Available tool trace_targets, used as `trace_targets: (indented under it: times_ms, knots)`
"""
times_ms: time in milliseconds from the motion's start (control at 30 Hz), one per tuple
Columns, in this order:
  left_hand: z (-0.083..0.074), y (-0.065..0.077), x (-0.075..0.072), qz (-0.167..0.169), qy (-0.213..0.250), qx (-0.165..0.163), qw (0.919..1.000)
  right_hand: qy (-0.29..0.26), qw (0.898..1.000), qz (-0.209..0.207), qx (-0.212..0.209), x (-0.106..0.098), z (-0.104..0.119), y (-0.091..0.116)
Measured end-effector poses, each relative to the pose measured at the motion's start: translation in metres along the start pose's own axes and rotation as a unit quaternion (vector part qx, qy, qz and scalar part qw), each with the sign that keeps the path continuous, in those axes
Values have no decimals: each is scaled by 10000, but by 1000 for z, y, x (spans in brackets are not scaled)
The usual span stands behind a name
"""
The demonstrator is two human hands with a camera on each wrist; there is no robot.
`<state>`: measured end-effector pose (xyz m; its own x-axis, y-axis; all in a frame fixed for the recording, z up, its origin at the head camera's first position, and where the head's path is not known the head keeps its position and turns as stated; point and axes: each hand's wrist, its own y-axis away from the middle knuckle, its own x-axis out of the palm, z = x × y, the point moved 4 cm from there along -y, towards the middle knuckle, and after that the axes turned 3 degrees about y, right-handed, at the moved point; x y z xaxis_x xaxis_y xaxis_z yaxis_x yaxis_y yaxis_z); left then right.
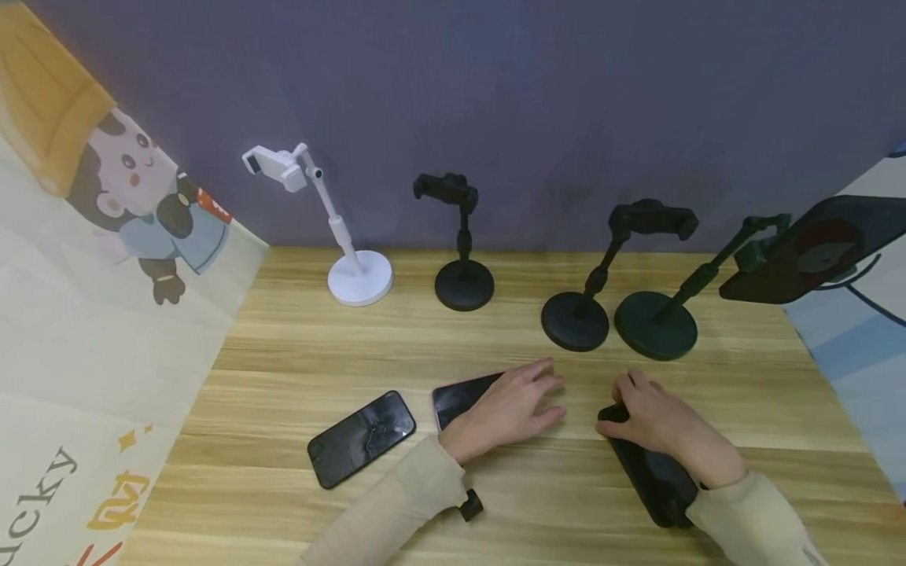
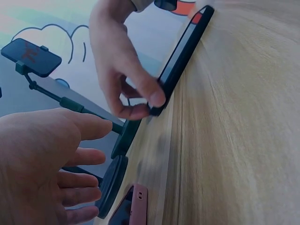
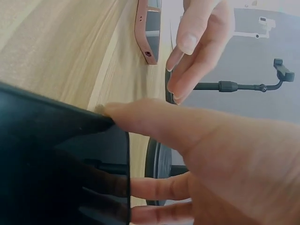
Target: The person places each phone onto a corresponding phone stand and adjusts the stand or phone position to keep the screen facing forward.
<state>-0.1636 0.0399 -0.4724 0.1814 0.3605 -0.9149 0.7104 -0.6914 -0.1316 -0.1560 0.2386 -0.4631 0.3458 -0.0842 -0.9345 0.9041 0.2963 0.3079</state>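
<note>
My right hand (image 1: 654, 420) grips the far end of a black smartphone (image 1: 654, 479) at the right of the table. In the right wrist view its thumb lies along one edge of this phone (image 3: 61, 159), with fingers at the end. My left hand (image 1: 506, 409) hovers with fingers spread, partly covering a pink-edged phone (image 1: 460, 398). The left wrist view shows the left palm (image 2: 37, 164) holding nothing, near that pink phone (image 2: 137, 206). Another black phone (image 1: 362, 439) lies flat to the left of the hands.
Along the back stand a white phone stand (image 1: 359, 279), two black stands (image 1: 463, 285) (image 1: 575, 322) and a dark green stand (image 1: 656, 326). The green one carries a dark phone (image 1: 821, 251) that overhangs the right side. A grey partition (image 1: 495, 118) rises behind them.
</note>
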Motion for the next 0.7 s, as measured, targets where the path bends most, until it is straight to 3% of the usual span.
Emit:
trace_targets:
  times_ms: [367,700]
  knots:
    - [-2,-3,1,39,-23,59,10000,86,9970,-774,5,0,3,-16]
    - [-3,-2,1,106,26,-3,9999,537,9960,-258,660,1,3,-9]
